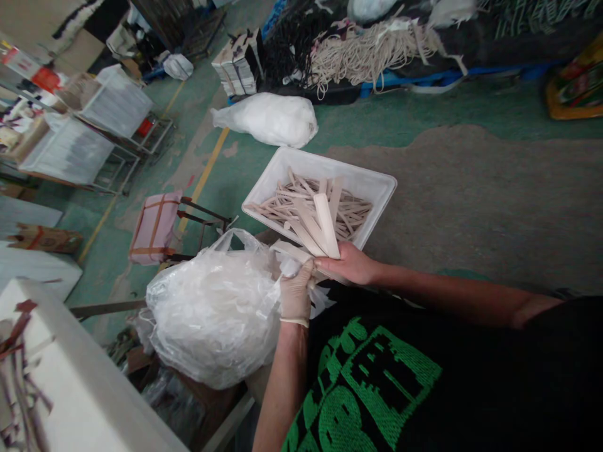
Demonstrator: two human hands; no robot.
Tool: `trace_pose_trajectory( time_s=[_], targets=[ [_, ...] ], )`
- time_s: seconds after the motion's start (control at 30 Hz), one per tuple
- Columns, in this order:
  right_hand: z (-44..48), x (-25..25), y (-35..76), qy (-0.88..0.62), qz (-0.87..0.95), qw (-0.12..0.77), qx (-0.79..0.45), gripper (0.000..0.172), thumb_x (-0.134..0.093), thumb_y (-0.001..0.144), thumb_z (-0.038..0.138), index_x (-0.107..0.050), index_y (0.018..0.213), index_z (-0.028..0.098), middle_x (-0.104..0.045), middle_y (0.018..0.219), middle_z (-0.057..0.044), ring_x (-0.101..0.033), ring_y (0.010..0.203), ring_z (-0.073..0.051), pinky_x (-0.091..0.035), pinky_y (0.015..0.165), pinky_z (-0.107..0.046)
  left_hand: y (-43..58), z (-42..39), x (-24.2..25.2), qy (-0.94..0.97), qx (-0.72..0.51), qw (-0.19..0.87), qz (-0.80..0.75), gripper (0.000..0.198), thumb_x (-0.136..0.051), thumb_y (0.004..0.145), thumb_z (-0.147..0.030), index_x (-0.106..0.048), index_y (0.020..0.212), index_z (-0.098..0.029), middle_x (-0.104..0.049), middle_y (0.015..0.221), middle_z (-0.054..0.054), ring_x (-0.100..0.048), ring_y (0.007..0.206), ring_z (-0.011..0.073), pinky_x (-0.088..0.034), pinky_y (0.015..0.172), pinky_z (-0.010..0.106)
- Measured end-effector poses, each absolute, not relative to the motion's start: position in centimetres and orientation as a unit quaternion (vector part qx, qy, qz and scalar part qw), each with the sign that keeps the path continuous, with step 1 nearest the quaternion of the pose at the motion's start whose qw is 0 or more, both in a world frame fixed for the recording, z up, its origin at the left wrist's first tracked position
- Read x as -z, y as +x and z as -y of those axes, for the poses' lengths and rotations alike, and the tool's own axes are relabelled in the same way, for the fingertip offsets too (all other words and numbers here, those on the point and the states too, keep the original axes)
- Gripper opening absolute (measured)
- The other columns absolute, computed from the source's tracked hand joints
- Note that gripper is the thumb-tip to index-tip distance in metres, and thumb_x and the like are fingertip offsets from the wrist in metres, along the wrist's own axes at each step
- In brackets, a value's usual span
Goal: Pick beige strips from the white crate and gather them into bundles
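My right hand (349,263) is bare and closed around a small bundle of flat pale wooden sticks (320,227) that fan up over a white tray. My left hand (296,294) wears a thin light glove and pinches the lower end of the same bundle, close to the right hand. The white plastic tray (377,182) lies just beyond the hands and holds several more loose wooden sticks. A crumpled clear plastic bag (214,307) bulges right beside my left hand.
A white bench top (70,383) is at the lower left. A pink strapped stool (155,227) stands on the green floor. A filled white bag (271,119), bundles of cord (367,53) and wire racks with white stacks (85,138) lie farther off.
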State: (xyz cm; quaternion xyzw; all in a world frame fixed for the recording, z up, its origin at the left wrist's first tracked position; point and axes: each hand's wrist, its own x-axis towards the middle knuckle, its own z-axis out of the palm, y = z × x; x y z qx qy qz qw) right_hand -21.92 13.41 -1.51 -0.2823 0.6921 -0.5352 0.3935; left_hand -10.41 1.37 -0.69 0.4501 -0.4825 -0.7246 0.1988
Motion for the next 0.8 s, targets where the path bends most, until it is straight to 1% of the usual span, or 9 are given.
trace_pose_trajectory(
  time_s=[0.07, 0.13, 0.23, 0.33, 0.43, 0.5, 0.6, 0.73, 0.8],
  targets=[
    [-13.2, 1.6, -22.2, -0.298, -0.677, 0.389, 0.55, 0.036, -0.065, 0.083, 0.044, -0.073, 0.1, 0.013, -0.074, 0.095, -0.008, -0.067, 0.093, -0.027, -0.054, 0.087, -0.038, -10.3, -1.0, 0.5, 0.437, 0.736, 0.205, 0.474, 0.043, -0.091, 0.055, -0.044, -0.067, 0.075, -0.015, -0.051, 0.052, -0.008, -0.043, 0.045, 0.0059, -0.039, 0.051, 0.022],
    [-13.9, 1.8, -22.1, -0.325, -0.654, 0.42, 0.538, 0.037, -0.064, 0.084, 0.045, -0.073, 0.099, 0.013, -0.074, 0.094, -0.007, -0.068, 0.092, -0.027, -0.054, 0.086, -0.037, -9.9, 0.2, 0.1, 0.447, 0.742, 0.225, 0.446, 0.045, -0.093, 0.053, -0.043, -0.068, 0.078, -0.015, -0.051, 0.053, -0.008, -0.042, 0.044, 0.0045, -0.037, 0.049, 0.021],
    [-15.1, 2.1, -21.5, -0.346, -0.648, 0.455, 0.504, 0.034, -0.066, 0.084, 0.043, -0.074, 0.098, 0.013, -0.074, 0.089, -0.007, -0.068, 0.088, -0.026, -0.055, 0.084, -0.036, -9.3, 1.4, -0.2, 0.48, 0.735, 0.243, 0.413, 0.048, -0.095, 0.048, -0.043, -0.062, 0.07, -0.016, -0.049, 0.052, -0.009, -0.041, 0.043, 0.004, -0.037, 0.047, 0.02],
    [-14.5, 2.4, -21.3, -0.321, -0.682, 0.432, 0.496, 0.034, -0.067, 0.083, 0.039, -0.075, 0.101, 0.011, -0.075, 0.092, -0.007, -0.068, 0.09, -0.027, -0.055, 0.084, -0.036, -9.3, 0.4, 0.3, 0.47, 0.732, 0.226, 0.437, 0.045, -0.094, 0.052, -0.042, -0.062, 0.07, -0.017, -0.048, 0.05, -0.009, -0.046, 0.045, 0.0064, -0.039, 0.049, 0.021],
    [-12.9, 2.3, -21.8, -0.313, -0.688, 0.392, 0.525, 0.032, -0.067, 0.083, 0.038, -0.075, 0.101, 0.012, -0.075, 0.096, -0.006, -0.067, 0.096, -0.026, -0.053, 0.09, -0.036, -9.7, -1.2, 1.0, 0.455, 0.726, 0.209, 0.471, 0.039, -0.092, 0.057, -0.039, -0.065, 0.076, -0.017, -0.05, 0.051, -0.008, -0.051, 0.049, 0.0089, -0.042, 0.052, 0.022],
    [-12.4, 2.2, -22.1, -0.329, -0.67, 0.4, 0.532, 0.031, -0.065, 0.085, 0.04, -0.075, 0.097, 0.013, -0.075, 0.092, -0.005, -0.067, 0.093, -0.025, -0.053, 0.091, -0.036, -9.7, -1.1, 1.1, 0.461, 0.725, 0.207, 0.467, 0.037, -0.092, 0.059, -0.038, -0.066, 0.076, -0.018, -0.05, 0.05, -0.008, -0.052, 0.049, 0.0094, -0.042, 0.053, 0.023],
    [-13.6, 2.2, -22.1, -0.348, -0.646, 0.455, 0.504, 0.033, -0.065, 0.085, 0.044, -0.075, 0.092, 0.014, -0.074, 0.082, -0.005, -0.068, 0.085, -0.024, -0.055, 0.084, -0.035, -9.1, 0.8, 0.6, 0.473, 0.728, 0.225, 0.442, 0.036, -0.092, 0.059, -0.038, -0.065, 0.071, -0.018, -0.048, 0.049, -0.009, -0.05, 0.047, 0.0077, -0.04, 0.052, 0.021],
    [-15.3, 2.6, -21.5, -0.338, -0.666, 0.467, 0.473, 0.037, -0.072, 0.078, 0.04, -0.075, 0.101, 0.012, -0.075, 0.093, -0.006, -0.068, 0.092, -0.027, -0.054, 0.085, -0.034, -8.4, 2.3, -0.1, 0.479, 0.733, 0.24, 0.42, 0.041, -0.093, 0.056, -0.04, -0.059, 0.062, -0.017, -0.047, 0.049, -0.009, -0.043, 0.044, 0.0044, -0.038, 0.049, 0.019],
    [-14.9, 2.7, -21.4, -0.318, -0.683, 0.456, 0.473, 0.038, -0.071, 0.078, 0.039, -0.074, 0.103, 0.011, -0.075, 0.096, -0.007, -0.068, 0.092, -0.026, -0.053, 0.085, -0.034, -8.7, 1.4, 0.0, 0.477, 0.732, 0.221, 0.434, 0.043, -0.093, 0.055, -0.041, -0.057, 0.06, -0.017, -0.049, 0.049, -0.008, -0.045, 0.045, 0.0051, -0.038, 0.05, 0.02]
  ],
)
